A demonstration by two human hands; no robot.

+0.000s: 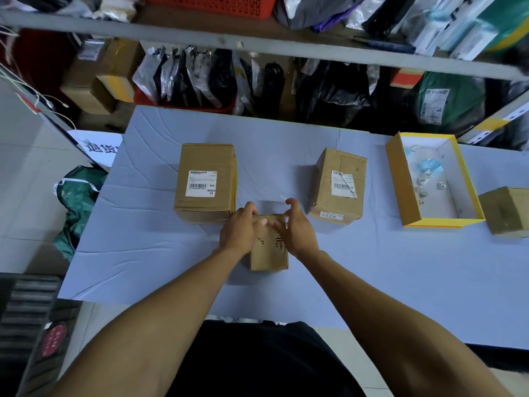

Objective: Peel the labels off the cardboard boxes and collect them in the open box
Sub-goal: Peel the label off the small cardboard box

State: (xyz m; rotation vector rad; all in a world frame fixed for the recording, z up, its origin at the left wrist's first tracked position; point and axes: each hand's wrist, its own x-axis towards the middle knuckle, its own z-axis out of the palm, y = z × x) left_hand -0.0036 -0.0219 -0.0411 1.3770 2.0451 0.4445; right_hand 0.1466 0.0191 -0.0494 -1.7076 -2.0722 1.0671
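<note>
Pale blue cloth (171,253), creased, spread over the table. Far behind it, grey metal shelving (257,43) crossing the whole width. On the upper shelf, a red plastic basket (209,5) and bagged parcels. Below, a row of black and silver mailer bags (200,78), stacked brown cartons (97,78) at far left, a green wrapped parcel (449,104) at far right. Light grey tiled floor (23,173) at left, with a green sack (77,202) slumped beside the table. White cables (43,101) trailing at far left. Dark ribbed mat (25,310) at near left. Even, soft lighting throughout.
</note>
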